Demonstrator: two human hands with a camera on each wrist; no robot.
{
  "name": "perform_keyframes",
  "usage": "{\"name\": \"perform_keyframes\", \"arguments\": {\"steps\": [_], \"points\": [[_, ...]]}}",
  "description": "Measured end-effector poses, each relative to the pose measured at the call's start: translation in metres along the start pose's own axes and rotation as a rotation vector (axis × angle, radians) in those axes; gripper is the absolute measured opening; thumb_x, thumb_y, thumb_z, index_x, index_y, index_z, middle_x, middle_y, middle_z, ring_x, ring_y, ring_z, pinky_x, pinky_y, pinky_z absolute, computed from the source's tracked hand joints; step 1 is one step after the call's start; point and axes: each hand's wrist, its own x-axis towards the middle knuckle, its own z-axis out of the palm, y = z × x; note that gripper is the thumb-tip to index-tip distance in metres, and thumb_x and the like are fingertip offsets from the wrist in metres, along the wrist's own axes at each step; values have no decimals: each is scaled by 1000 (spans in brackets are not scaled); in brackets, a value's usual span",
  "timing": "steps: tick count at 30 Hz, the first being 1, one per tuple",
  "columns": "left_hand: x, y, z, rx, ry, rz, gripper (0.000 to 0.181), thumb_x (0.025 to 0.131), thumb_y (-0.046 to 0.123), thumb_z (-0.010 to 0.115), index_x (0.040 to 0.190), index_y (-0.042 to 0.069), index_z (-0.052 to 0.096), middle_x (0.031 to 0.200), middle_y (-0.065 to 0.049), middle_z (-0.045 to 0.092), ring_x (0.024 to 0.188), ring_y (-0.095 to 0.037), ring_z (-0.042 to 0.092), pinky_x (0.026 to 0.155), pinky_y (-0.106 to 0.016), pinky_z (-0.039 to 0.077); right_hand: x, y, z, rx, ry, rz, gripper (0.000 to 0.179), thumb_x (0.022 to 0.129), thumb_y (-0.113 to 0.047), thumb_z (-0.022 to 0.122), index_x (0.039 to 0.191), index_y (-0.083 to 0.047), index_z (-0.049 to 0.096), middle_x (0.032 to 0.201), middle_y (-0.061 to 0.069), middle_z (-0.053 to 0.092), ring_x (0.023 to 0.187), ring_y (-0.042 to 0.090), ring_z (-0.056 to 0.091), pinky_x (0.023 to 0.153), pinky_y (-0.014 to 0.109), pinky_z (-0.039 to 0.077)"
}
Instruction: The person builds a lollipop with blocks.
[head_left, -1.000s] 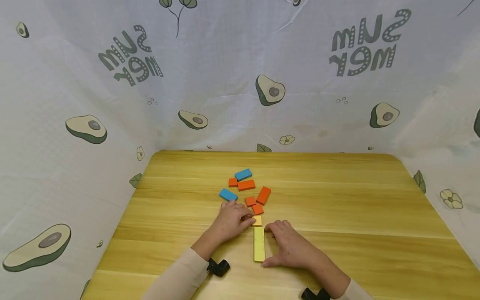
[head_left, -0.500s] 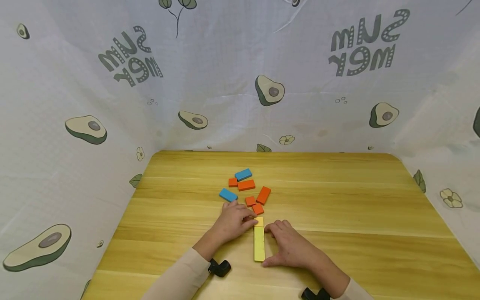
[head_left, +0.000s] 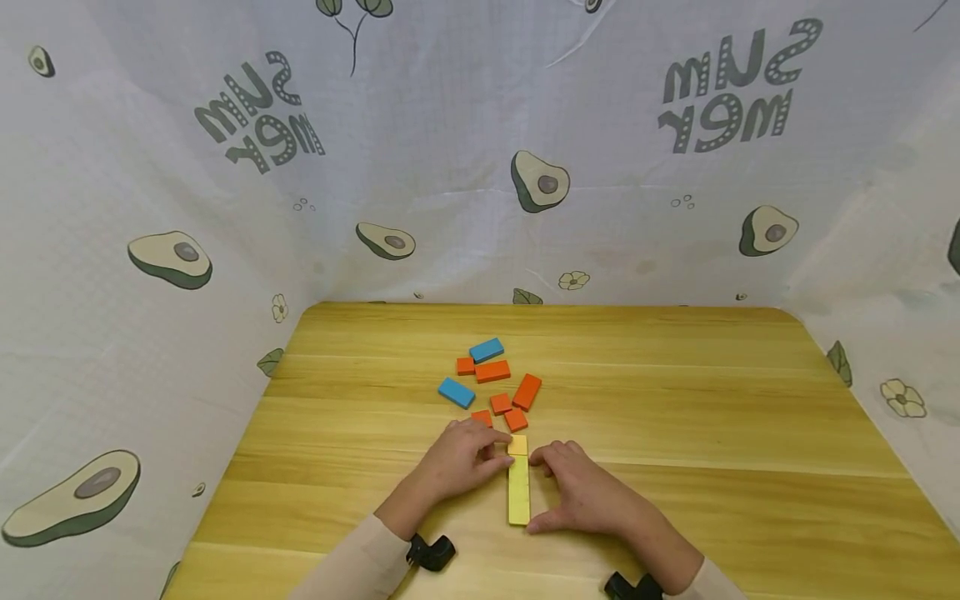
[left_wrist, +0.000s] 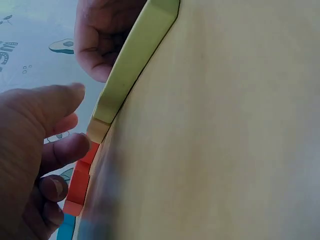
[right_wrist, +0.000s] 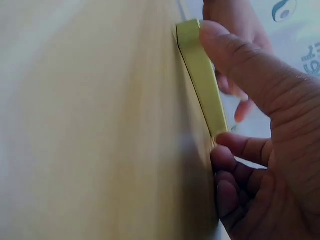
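Note:
A long yellow block (head_left: 519, 490) lies flat, pointing away from me. Against its far end sits a small light-orange square block (head_left: 518, 445), lined up with it. My right hand (head_left: 581, 493) spans the long block from the right, thumb at its near end and a fingertip by its far end, as the right wrist view shows of the yellow block (right_wrist: 202, 75). My left hand (head_left: 463, 460) is at the left of the small block, its index fingertip right at the far corner. In the left wrist view, the left thumb (left_wrist: 65, 102) and fingers are spread apart, pinching nothing.
Beyond the hands lie several loose orange-red blocks, among them a square one (head_left: 516, 419) close past the small block and an oblong one (head_left: 527, 392). Two blue blocks (head_left: 456, 392) lie farther left and back. A printed cloth (head_left: 450, 167) walls the wooden table (head_left: 675, 392).
The small light-orange block has slid right into line against the long block's far end. My left hand has let go and drawn back slightly, uncovering an orange-red square. My right hand has stayed put.

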Motion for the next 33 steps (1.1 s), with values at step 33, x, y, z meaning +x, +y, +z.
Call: {"name": "perform_keyframes", "arguments": {"steps": [33], "points": [[-13,4,15,-92,-84,55,59,89,46,83,139,16,71,63,19,50,57,10,37,73,-15,38,87,67,-44,12,70,171,44,105,-16,63,148,-13,59,91,0,61,75,13,51,76,36,45]]}}
